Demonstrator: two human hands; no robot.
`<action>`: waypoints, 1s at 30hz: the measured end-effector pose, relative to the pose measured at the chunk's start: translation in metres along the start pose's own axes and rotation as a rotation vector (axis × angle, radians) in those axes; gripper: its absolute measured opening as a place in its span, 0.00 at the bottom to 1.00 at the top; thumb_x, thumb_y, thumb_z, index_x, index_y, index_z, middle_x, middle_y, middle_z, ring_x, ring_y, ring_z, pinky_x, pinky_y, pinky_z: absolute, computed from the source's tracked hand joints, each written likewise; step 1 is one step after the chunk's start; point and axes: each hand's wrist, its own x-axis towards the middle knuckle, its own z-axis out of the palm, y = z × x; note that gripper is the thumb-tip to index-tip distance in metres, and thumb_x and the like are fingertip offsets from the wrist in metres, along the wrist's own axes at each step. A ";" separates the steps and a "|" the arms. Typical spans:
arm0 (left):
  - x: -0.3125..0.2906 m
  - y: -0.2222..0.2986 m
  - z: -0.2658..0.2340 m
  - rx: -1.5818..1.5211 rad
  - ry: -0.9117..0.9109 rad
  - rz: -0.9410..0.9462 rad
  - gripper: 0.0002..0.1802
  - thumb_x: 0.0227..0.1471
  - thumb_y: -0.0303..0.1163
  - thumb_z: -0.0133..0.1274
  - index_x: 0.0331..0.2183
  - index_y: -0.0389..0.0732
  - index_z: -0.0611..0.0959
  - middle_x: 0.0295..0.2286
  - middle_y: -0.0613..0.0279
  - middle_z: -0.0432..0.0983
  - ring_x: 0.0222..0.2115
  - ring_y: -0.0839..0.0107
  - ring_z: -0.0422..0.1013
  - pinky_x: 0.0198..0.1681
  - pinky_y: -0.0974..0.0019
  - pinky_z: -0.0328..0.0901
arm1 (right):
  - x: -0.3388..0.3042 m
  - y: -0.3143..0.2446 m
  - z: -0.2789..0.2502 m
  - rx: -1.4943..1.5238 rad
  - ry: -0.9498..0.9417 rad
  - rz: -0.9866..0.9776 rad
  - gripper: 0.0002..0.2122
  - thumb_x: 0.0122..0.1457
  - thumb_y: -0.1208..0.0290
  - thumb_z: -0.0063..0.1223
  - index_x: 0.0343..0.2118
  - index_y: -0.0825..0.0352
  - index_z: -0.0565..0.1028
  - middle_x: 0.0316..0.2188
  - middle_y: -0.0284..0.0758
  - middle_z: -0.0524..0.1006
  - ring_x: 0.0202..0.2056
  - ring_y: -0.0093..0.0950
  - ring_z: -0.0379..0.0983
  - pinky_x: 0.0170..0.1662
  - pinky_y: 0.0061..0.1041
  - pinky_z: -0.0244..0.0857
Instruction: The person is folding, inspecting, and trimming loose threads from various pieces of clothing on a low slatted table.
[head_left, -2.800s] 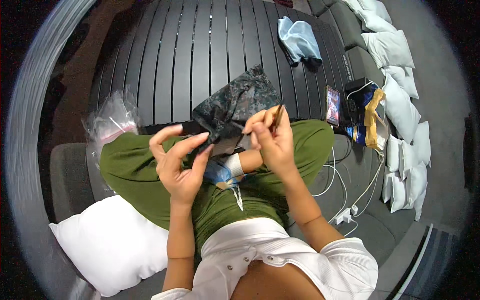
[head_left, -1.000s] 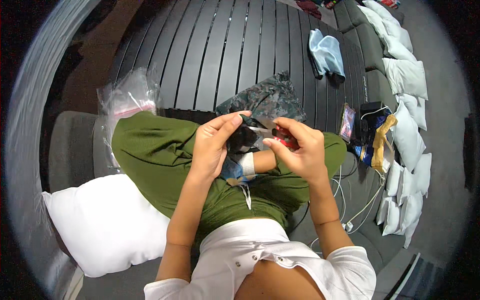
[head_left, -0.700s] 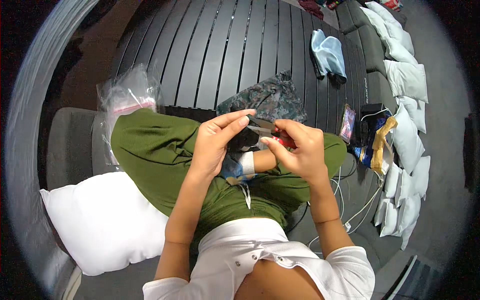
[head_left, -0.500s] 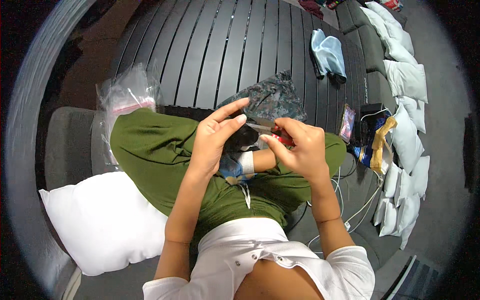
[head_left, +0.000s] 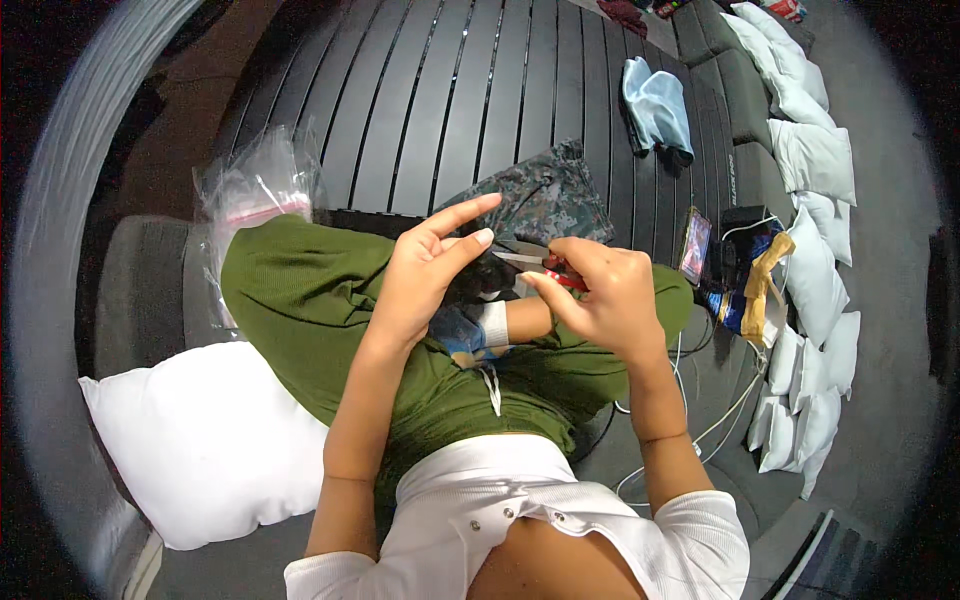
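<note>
Over my lap, my right hand (head_left: 600,285) grips small scissors (head_left: 568,281) with red handles. Their blades point left, spread a little apart. Facing them is my left hand (head_left: 430,262), its thumb against the curled fingers and its forefinger stretched out above. Whatever it pinches, if anything, is too fine to make out. Beneath the hands lies a dark cloth (head_left: 485,278), partly hidden, near my foot in a white and blue sock (head_left: 493,325). Just beyond, a camouflage-patterned garment (head_left: 555,195) rests on the near edge of the black slatted table (head_left: 420,110).
Clear plastic bags (head_left: 262,185) lie by my left knee, with a white pillow (head_left: 215,440) behind them. A light blue cloth (head_left: 657,108) is on the table's right side. On the right are a phone (head_left: 695,245), cables (head_left: 715,440) and several pale cushions (head_left: 812,165).
The scissor blades have spread apart, where they looked closed together before. Both hands have stayed almost in place.
</note>
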 end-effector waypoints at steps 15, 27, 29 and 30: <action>-0.006 0.015 0.009 -0.088 0.035 -0.035 0.19 0.48 0.23 0.48 0.45 0.33 0.71 0.33 0.61 0.74 0.31 0.82 0.69 0.38 0.79 0.62 | -0.009 0.011 -0.019 0.261 0.143 0.281 0.09 0.43 0.74 0.58 0.26 0.72 0.71 0.15 0.28 0.67 0.16 0.13 0.59 0.19 0.13 0.53; -0.008 0.003 0.012 0.127 0.061 0.121 0.21 0.47 0.22 0.51 0.46 0.35 0.70 0.30 0.64 0.74 0.31 0.85 0.67 0.37 0.81 0.60 | -0.008 -0.002 -0.002 0.275 0.079 0.167 0.12 0.42 0.72 0.60 0.28 0.72 0.71 0.17 0.35 0.71 0.17 0.20 0.66 0.21 0.17 0.59; -0.010 0.004 0.015 0.136 0.061 0.139 0.22 0.47 0.22 0.51 0.46 0.34 0.69 0.30 0.64 0.74 0.31 0.85 0.67 0.37 0.81 0.60 | -0.008 -0.003 0.000 0.246 0.063 0.158 0.12 0.42 0.72 0.60 0.27 0.72 0.71 0.17 0.35 0.71 0.16 0.21 0.66 0.21 0.17 0.59; -0.010 0.004 0.016 0.144 0.060 0.158 0.22 0.47 0.21 0.50 0.47 0.34 0.68 0.30 0.64 0.74 0.31 0.85 0.67 0.37 0.81 0.60 | -0.008 -0.003 0.001 0.237 0.073 0.138 0.12 0.42 0.72 0.60 0.27 0.72 0.71 0.17 0.35 0.71 0.16 0.21 0.66 0.20 0.17 0.59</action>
